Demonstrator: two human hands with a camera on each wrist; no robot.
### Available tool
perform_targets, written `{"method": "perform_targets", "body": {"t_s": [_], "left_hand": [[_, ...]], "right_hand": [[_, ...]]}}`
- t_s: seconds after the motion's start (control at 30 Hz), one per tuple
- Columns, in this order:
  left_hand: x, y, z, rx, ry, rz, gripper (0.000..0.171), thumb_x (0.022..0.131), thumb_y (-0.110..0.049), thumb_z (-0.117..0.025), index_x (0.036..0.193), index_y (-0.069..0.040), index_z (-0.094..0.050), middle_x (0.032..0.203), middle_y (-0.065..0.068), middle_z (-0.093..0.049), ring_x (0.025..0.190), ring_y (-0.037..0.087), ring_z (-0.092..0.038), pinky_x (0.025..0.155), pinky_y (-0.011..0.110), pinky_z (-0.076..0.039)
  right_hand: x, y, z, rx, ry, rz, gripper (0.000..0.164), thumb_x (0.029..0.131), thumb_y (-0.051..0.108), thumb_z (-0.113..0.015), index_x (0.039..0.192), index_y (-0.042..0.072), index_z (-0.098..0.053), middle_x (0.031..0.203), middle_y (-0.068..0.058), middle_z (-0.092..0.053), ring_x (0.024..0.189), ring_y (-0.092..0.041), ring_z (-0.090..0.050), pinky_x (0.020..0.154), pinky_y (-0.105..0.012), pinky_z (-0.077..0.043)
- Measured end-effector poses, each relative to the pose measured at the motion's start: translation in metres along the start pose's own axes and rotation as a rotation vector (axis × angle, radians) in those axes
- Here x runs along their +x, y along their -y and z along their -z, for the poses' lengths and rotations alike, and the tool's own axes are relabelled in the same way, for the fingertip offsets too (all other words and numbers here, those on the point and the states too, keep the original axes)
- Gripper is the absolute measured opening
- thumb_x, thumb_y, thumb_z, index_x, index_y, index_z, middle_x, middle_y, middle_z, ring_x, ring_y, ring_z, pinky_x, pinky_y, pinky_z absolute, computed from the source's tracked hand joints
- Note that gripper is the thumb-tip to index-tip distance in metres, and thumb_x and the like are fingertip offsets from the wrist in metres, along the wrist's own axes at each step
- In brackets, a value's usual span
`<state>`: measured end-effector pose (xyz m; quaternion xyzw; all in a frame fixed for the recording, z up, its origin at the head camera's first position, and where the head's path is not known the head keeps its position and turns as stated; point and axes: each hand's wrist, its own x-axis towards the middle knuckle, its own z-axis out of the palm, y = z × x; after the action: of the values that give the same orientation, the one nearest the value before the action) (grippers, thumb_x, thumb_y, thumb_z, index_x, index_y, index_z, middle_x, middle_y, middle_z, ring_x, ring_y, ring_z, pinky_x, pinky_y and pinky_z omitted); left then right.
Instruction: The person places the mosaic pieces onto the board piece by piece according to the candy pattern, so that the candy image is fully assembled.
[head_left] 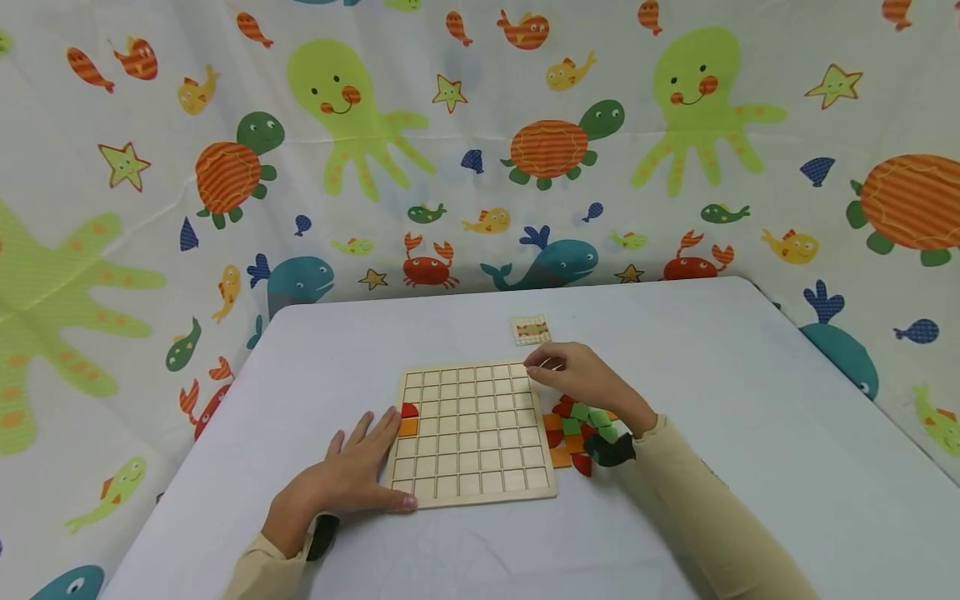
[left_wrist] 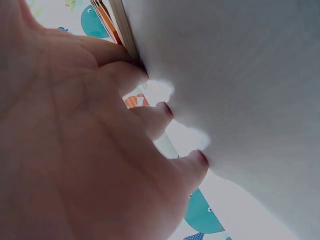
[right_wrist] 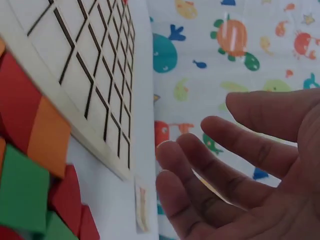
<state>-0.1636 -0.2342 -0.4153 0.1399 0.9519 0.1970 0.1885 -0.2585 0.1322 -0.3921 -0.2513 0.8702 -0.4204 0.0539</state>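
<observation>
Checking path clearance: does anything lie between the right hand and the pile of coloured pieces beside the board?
Nothing visible does. The right hand hovers at the grid board's far right corner, empty, and the pile of coloured pieces lies directly beneath its wrist.

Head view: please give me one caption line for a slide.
Left hand lies flat against a wooden grid board; right hand hovers at its far corner, above colored blocks.

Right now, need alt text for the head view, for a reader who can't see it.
A person's left hand rests flat against the left edge of a wooden grid board on a white table, while the right hand hovers at the board's far right corner. Red, orange and green blocks lie right of the board; a small pattern card lies beyond it.
</observation>
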Motion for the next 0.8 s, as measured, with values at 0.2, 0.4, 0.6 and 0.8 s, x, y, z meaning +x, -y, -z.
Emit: {"method": "perform_targets", "body": {"t_s": [0.2,0.4,0.6,0.8], "left_hand": [[-0.002,-0.002,0.001,-0.001,0.002,0.002,0.134,0.076,-0.063,-0.09,0.169,0.004,-0.019,0.176,0.023,-0.014,0.16,0.053,-0.003,0.118,0.08,0.0],[-0.002,-0.001,0.002,0.0,-0.002,0.007,0.135,0.075,-0.063,-0.09,0.169,0.003,-0.019,0.176,0.023,-0.015,0.16,0.053,-0.003,0.118,0.08,0.0],[-0.001,-0.001,0.001,0.008,-0.007,-0.005,0.134,0.076,-0.062,-0.089,0.169,0.004,-0.019,0.176,0.024,-0.015,0.159,0.053,-0.004,0.118,0.081,-0.001],[-0.001,0.0,-0.001,-0.005,-0.018,-0.013,0.135,0.075,-0.063,-0.09,0.169,0.003,-0.019,0.176,0.023,-0.015,0.16,0.053,-0.004,0.118,0.081,-0.001]], "right_hand": [[-0.004,-0.012,0.019,-0.037,0.063,-0.024,0.031,0.107,0.018,-0.066,0.128,-0.003,-0.072,0.124,-0.013,-0.073,0.114,-0.032,-0.067,0.101,-0.051,-0.057],[-0.011,-0.031,0.04,-0.063,0.096,-0.143,0.034,0.105,0.017,-0.068,0.133,-0.002,-0.071,0.124,-0.014,-0.071,0.116,-0.034,-0.063,0.1,-0.051,-0.057],[-0.017,-0.053,0.057,-0.081,0.122,-0.24,0.033,0.102,0.015,-0.071,0.13,-0.003,-0.07,0.117,-0.013,-0.071,0.108,-0.032,-0.063,0.1,-0.053,-0.056],[-0.025,-0.068,0.068,-0.086,0.163,-0.316,0.028,0.1,0.016,-0.074,0.12,-0.003,-0.071,0.11,-0.011,-0.071,0.104,-0.031,-0.062,0.099,-0.051,-0.054]]}}
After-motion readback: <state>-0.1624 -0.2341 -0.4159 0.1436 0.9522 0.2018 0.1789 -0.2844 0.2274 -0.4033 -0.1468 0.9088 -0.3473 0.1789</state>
